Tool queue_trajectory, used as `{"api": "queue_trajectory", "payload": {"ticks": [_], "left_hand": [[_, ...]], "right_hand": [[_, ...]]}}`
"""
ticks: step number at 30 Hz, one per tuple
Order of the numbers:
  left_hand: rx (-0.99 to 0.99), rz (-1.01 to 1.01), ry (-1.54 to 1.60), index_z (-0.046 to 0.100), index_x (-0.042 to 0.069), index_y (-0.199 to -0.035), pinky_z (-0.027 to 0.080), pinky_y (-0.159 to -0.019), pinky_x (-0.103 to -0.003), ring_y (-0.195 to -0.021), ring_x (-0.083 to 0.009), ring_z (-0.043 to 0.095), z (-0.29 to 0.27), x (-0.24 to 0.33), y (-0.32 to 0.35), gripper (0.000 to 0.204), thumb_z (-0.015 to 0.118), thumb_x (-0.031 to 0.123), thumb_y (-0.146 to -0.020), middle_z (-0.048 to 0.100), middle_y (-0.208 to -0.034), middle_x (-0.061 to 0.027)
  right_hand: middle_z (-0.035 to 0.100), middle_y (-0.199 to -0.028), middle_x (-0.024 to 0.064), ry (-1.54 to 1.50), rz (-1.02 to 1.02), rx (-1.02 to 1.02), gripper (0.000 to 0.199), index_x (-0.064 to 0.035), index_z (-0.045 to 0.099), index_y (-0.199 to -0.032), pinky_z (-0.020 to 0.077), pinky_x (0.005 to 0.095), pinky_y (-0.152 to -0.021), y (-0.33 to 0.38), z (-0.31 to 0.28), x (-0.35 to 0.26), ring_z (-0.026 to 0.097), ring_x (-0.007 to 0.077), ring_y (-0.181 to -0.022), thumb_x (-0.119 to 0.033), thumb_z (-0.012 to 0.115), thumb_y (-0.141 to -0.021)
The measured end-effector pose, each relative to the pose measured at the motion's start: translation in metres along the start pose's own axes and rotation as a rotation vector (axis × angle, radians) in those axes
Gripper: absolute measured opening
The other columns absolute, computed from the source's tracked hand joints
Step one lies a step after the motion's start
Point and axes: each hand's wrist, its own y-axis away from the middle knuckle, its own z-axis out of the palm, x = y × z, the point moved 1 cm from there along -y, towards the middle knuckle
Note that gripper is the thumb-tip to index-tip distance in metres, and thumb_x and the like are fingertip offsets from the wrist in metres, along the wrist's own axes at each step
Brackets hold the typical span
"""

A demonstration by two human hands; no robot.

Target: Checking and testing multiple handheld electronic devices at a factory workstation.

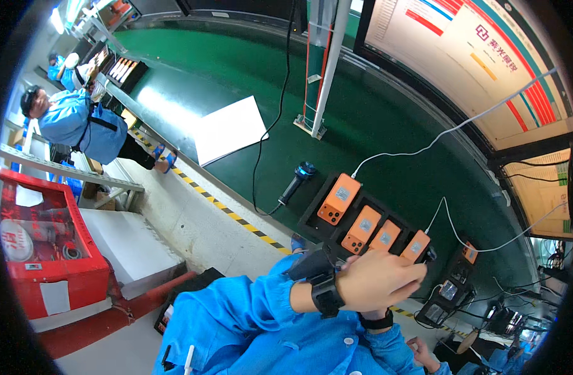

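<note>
The left hand [377, 278] lies over the right hand, which is mostly hidden. I cannot tell what the fingers hold. They reach the last orange phone [415, 245] in the black tray [311, 219] on the green table [393, 156]. Next comes a careful grab of that phone.

The left hand [380, 278] covers the right hand almost wholly. It also hides the near edge of the black tray [311, 215] of orange phones [339, 199].

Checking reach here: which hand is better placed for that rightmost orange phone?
Left, probably: the left hand lies right at the rightmost orange phone, while the right hand sits mostly hidden beneath it.
</note>
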Motion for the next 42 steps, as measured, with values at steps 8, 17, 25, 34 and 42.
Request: {"api": "queue_trajectory", "payload": {"ticks": [8, 17, 25, 34, 42], "left_hand": [[-0.474, -0.068, 0.048, 0.053, 0.002, -0.082, 0.047, -0.060, -0.044, -0.064, -0.0346, 0.060, 0.043, 0.001, 0.052, 0.017, 0.056, 0.019, -0.083, 0.060, -0.066, -0.0131], [-0.549, -0.133, -0.130, 0.061, 0.003, -0.095, 0.049, -0.070, -0.044, -0.077, -0.0324, 0.062, 0.081, -0.045, 0.097, 0.023, 0.052, 0.021, -0.083, 0.063, -0.085, -0.0176], [-0.230, -0.162, -0.124, 0.060, 0.003, -0.097, 0.049, -0.073, -0.042, -0.081, -0.0319, 0.062, 0.070, -0.092, 0.113, 0.022, 0.055, 0.017, -0.082, 0.062, -0.088, -0.0168], [-0.237, -0.226, -0.119, 0.060, 0.004, -0.098, 0.049, -0.072, -0.042, -0.080, -0.0318, 0.062, 0.045, -0.108, 0.106, 0.021, 0.056, 0.016, -0.081, 0.063, -0.087, -0.0157], [-0.144, -0.353, -0.049, 0.061, 0.005, -0.098, 0.049, -0.068, -0.042, -0.079, -0.0314, 0.063, 0.056, -0.124, 0.076, 0.018, 0.057, 0.013, -0.082, 0.064, -0.085, -0.0137]], "right_hand": [[0.046, -0.128, 0.0191, -0.362, 0.188, -0.758, 0.092, 0.0052, 0.038, -0.131, 0.0384, 0.0395, -0.099, -0.032, 0.018, -0.032, 0.048, 0.0283, -0.117, -0.066, 0.056, -0.076], [0.065, -0.101, 0.0099, 0.631, -0.015, -0.986, 0.041, -0.0014, 0.062, -0.111, 0.0489, 0.0298, -0.085, -0.056, 0.041, -0.061, 0.063, 0.0173, -0.090, -0.021, 0.072, -0.077], [0.065, -0.104, 0.0098, 0.550, 0.104, -0.918, 0.036, -0.0033, 0.062, -0.112, 0.0479, 0.0286, -0.085, -0.064, 0.046, -0.041, 0.061, 0.0144, -0.093, -0.009, 0.070, -0.077], [0.065, -0.105, 0.0111, 0.615, -0.065, -0.703, 0.039, -0.0041, 0.061, -0.112, 0.0473, 0.0312, -0.086, -0.073, 0.027, -0.036, 0.062, 0.0185, -0.096, -0.016, 0.070, -0.076], [0.057, -0.120, 0.0089, 0.452, -0.195, -0.168, 0.039, -0.0027, 0.053, -0.120, 0.0445, 0.0324, -0.091, -0.068, -0.030, -0.036, 0.054, 0.0184, -0.110, -0.014, 0.063, -0.084]]}}
